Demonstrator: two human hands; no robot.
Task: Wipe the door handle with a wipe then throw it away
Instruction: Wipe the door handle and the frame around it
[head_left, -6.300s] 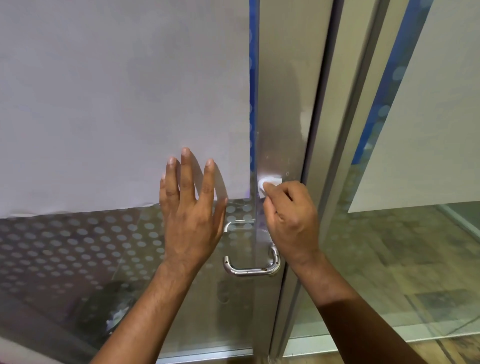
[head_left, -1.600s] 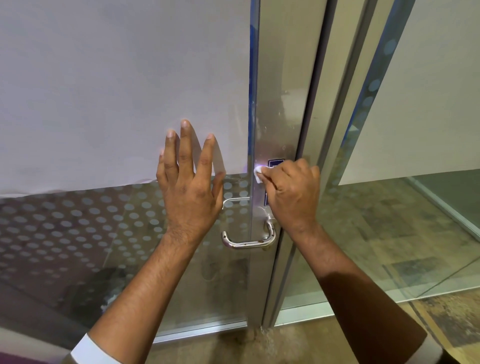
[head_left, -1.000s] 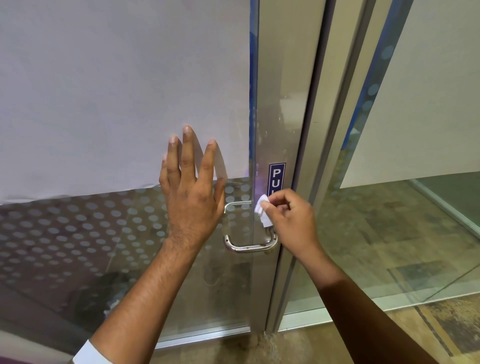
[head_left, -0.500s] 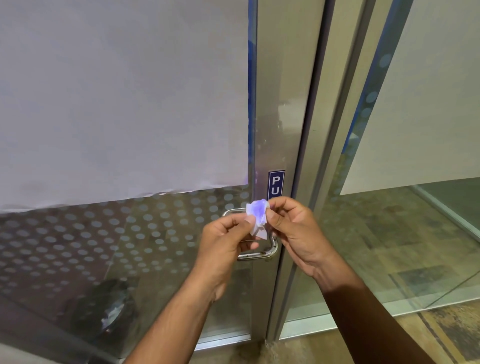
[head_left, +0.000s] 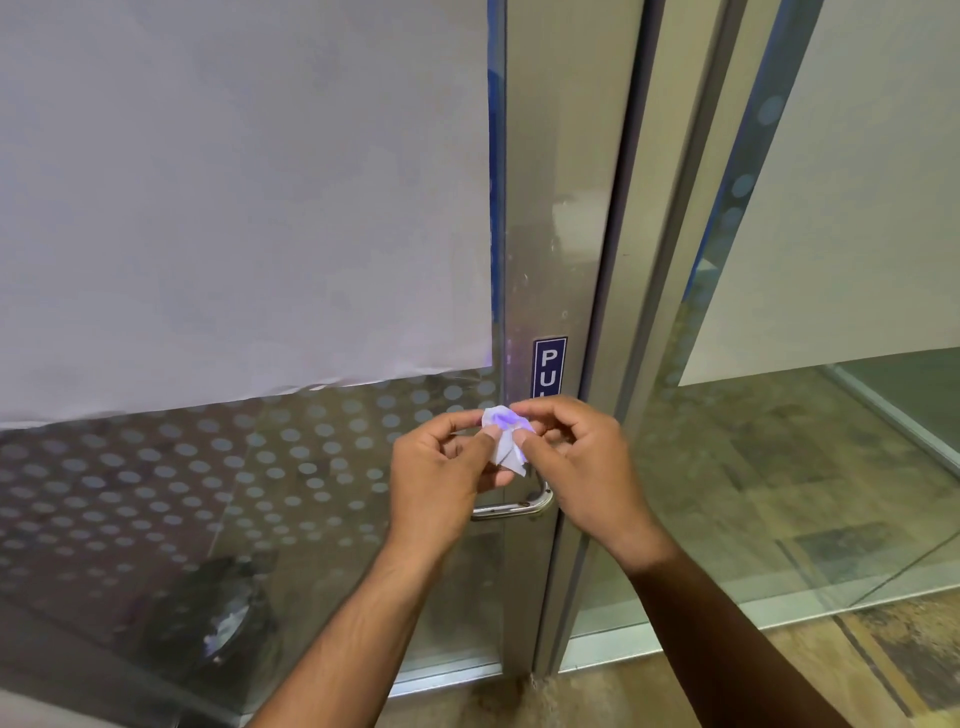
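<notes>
Risk of a dropped wipe at the handle

Wipe is held as a small crumpled wad between both hands, in front of the door and just above the handle, which is touched by neither hand. A slip could follow if one pinch is released before the other is firm, since only thin edges are gripped; the wad would then fall to the floor. Tearing is also possible if the two pinches are pulled apart. The left hand is mostly closed, thumb and forefinger pinched on the wipe's left side. The right hand is curled likewise, fingertips pinched on its right side. No bin can be made out for certain
</notes>
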